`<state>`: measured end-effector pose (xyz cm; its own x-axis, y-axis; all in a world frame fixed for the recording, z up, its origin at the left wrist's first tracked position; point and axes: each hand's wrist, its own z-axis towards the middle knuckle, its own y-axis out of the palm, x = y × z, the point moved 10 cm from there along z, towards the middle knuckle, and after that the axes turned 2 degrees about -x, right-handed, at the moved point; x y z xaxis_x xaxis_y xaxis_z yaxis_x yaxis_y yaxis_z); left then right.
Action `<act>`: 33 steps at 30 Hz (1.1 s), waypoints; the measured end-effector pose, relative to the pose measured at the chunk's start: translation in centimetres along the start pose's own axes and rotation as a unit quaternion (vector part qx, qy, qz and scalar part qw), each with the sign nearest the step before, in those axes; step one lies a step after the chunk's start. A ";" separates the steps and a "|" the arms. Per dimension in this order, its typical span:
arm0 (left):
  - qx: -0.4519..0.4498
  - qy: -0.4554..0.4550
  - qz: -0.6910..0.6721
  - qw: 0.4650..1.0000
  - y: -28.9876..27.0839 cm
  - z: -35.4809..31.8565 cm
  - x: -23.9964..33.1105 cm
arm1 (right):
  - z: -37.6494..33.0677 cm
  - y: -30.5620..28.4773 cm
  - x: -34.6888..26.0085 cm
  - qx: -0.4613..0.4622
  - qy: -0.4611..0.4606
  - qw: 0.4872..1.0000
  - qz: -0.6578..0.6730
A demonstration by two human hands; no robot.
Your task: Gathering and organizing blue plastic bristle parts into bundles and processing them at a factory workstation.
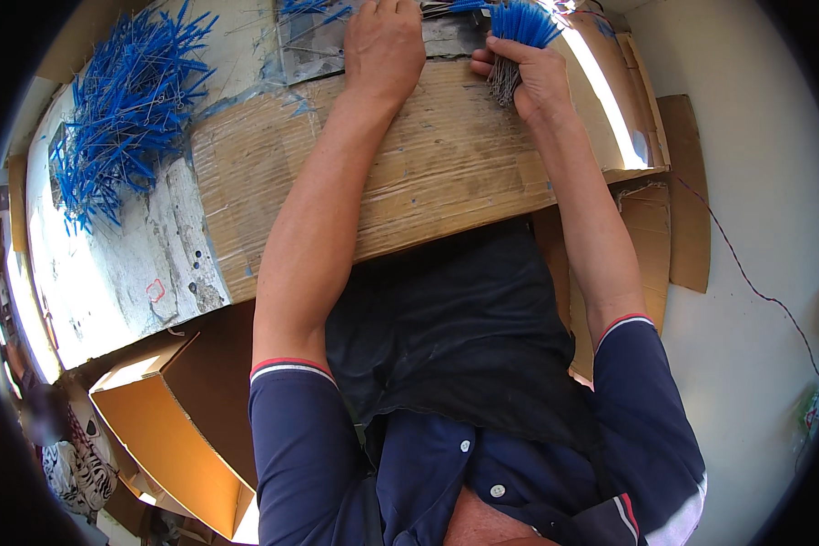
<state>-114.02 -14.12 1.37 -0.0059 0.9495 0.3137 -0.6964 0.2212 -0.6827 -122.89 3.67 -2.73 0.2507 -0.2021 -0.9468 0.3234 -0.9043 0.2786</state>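
Note:
My right hand is closed around a bundle of small blue brushes with twisted wire handles. The blue ends point up and away from me, and the looped wire ends hang below my fingers. At the top edge, my left hand rests over a dark flat surface with its fingers curled. Whatever its fingertips hold is hidden. A few loose blue brushes lie just left of this hand, and more blue tips show between the two hands.
A large tangled heap of blue brushes covers the far left of the worn white tabletop. Taped cardboard covers the table before me. An open cardboard box stands below left. A thin cable runs along the right wall.

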 end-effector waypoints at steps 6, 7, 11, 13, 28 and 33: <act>0.035 -0.079 -0.070 0.994 -0.4 -0.2 -1.8 | 0.3 0.0 -0.4 0.026 0.000 0.993 -0.117; 0.037 -0.080 -0.071 0.994 -0.6 -0.1 -1.6 | 0.4 -0.1 -0.7 0.040 -0.009 0.991 -0.126; 0.042 -0.109 -0.086 0.989 -1.1 -0.3 -2.2 | 0.7 1.1 -1.3 0.055 -0.007 0.975 -0.214; 0.041 -0.111 -0.091 0.989 -1.9 0.1 -1.7 | 1.1 1.2 -1.5 0.061 -0.002 0.973 -0.223; 0.062 -0.114 -0.149 0.980 -2.8 -0.2 -1.2 | 1.9 1.8 -2.0 0.122 -0.044 0.938 -0.322; 0.064 -0.113 -0.113 0.985 -2.8 -0.2 -1.8 | 0.7 4.0 -3.0 0.141 -0.041 0.929 -0.339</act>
<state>-111.91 -16.40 2.60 0.0107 0.8024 0.5966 -0.7832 0.3777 -0.4939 -122.95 0.43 1.09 0.0028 0.4335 -0.9011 0.1267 -0.8940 -0.4297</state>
